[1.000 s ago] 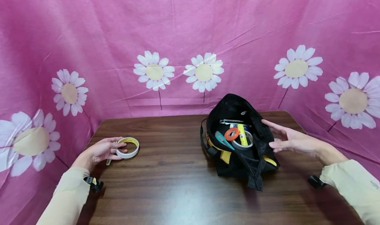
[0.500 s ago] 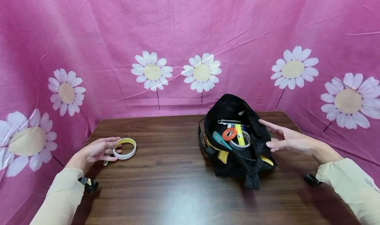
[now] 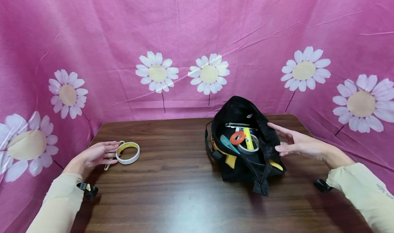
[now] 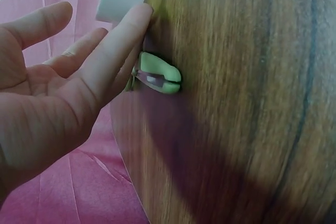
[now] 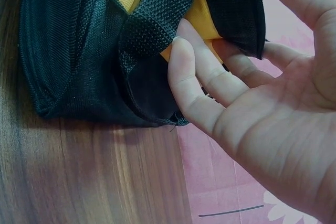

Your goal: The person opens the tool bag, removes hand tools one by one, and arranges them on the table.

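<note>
Holding left grip (image 3: 100,153) apart, with loosely straightened fingers, just beside white tape roll (image 3: 127,161); seeing fingertips overlapping that roll in the left wrist view, but not managing to tell contact from a narrow gap. Finding white tape roll resting near the left end of the tabletop (image 3: 172,192), showing yellow lining inside. Noticing also pale green object (image 4: 157,72) lying partly hidden behind the same fingers.

Clamping right grip (image 3: 303,147) on the right side of black bag (image 3: 238,173), pressing bent fingers against dark webbing (image 5: 152,19) and yellow cloth in the right wrist view. Seeing black bag standing open on the right part of the tabletop, containing orange tape roll (image 3: 237,137), yellow tube (image 3: 248,139), greyish tape roll (image 3: 250,151), teal cutter (image 3: 229,145) and thin silvery tool (image 3: 237,125).

Wearing pale sleeves (image 3: 55,205). Facing pink curtain (image 3: 184,28) hanging beyond the tabletop, displaying white daisies (image 3: 208,74).
</note>
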A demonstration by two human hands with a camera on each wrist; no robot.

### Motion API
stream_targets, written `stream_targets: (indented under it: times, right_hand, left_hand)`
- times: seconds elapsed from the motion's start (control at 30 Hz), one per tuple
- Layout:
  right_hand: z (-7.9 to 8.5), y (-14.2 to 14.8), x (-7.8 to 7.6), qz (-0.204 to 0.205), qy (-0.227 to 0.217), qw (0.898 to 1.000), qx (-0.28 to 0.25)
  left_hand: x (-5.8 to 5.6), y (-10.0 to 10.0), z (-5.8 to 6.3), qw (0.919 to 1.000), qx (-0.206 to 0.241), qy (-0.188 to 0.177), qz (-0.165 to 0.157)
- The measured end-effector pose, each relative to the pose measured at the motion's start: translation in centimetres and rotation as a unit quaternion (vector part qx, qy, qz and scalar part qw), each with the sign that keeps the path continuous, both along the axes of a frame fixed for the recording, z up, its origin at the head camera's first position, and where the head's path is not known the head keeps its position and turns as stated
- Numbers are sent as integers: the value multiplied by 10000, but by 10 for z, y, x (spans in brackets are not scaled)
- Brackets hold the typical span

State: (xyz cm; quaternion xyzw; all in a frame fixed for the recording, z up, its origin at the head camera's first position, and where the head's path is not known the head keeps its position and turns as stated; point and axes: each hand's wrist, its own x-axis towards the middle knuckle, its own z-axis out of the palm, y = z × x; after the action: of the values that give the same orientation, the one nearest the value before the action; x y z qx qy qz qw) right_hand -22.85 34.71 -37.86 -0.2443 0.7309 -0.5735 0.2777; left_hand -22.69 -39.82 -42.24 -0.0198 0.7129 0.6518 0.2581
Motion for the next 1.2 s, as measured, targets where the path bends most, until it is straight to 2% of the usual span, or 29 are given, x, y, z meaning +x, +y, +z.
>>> stream_targets:
  times: [0.2, 0.43, 0.7, 0.8, 1.03, 1.2]
  right_hand:
    - [1, -1, 1, -99, 5, 9999, 103]
    - [4, 0, 3, -83, 51, 9998, 163]
    - [5, 0, 3, -17, 14, 9999, 103]
    - [7, -1, 2, 30, 11, 9999, 114]
    - [15, -3, 3, -98, -94, 9992, 381]
    - [19, -3, 2, -221, -50, 9980, 590]
  left_hand:
    - [2, -1, 3, 9999, -149, 38, -5]
    - [0, 0, 8, 9980, -579, 96, -216]
    - [-4, -3, 12, 9983, -477, 53, -338]
    - [-3, -6, 16, 9980, -475, 144, -403]
    - [-5, 6, 37, 9979, -592, 253, -110]
    - [-14, 22, 58, 9957, -748, 434, -333]
